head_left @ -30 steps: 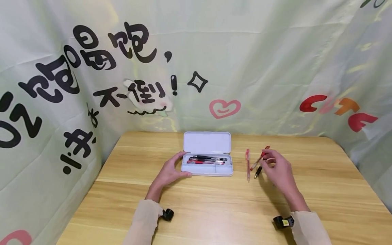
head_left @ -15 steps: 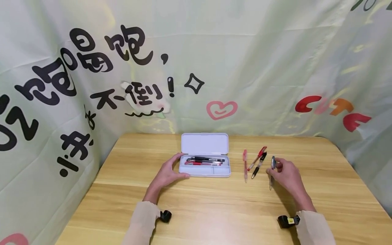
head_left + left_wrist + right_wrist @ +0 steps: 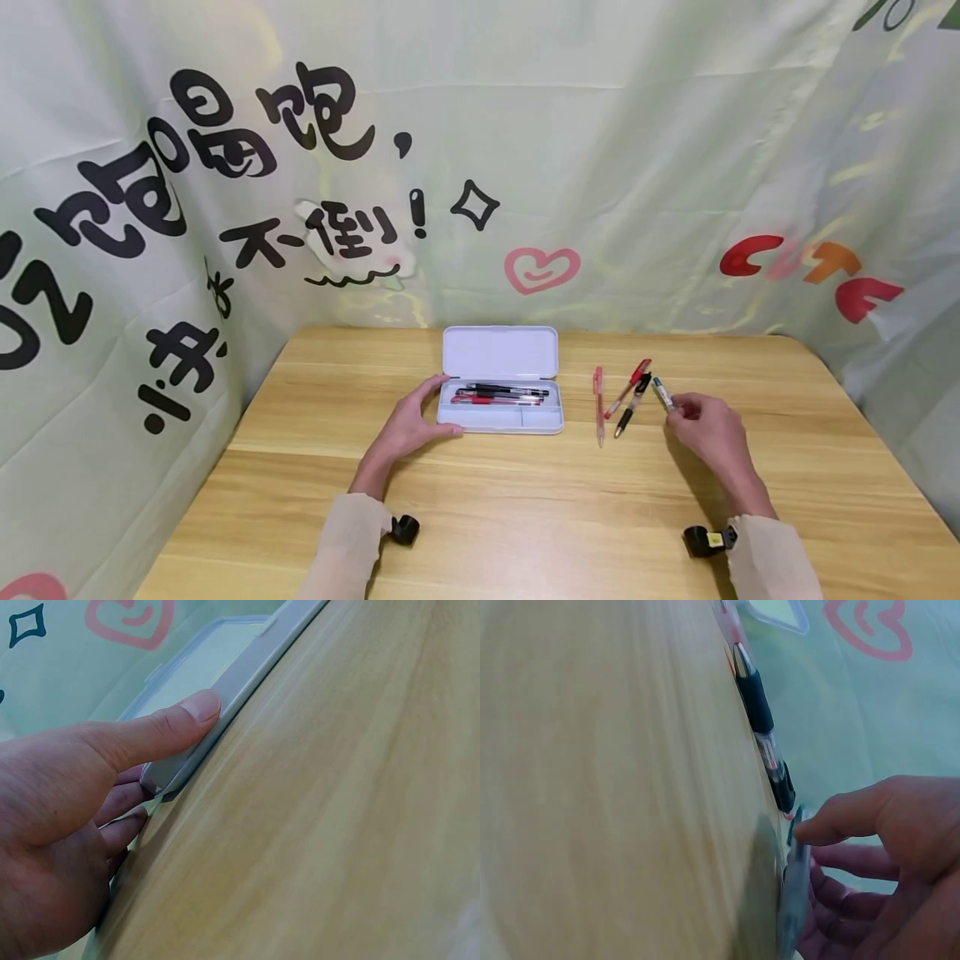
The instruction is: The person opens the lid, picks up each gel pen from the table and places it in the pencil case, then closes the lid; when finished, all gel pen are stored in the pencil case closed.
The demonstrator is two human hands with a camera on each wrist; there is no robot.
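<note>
well, pinched a grey pen point(image 3: 662, 392) in the nearly closed right grip point(image 3: 708, 429), beside a black pen point(image 3: 633, 406) on the table point(image 3: 525, 517); held the left end of a white case point(image 3: 491, 417) in the wide-spread left grip point(image 3: 411, 423).

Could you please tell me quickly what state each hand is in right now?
Left hand: holding the open pencil case by its left end.
Right hand: pinching a pen between thumb and fingers.
</note>
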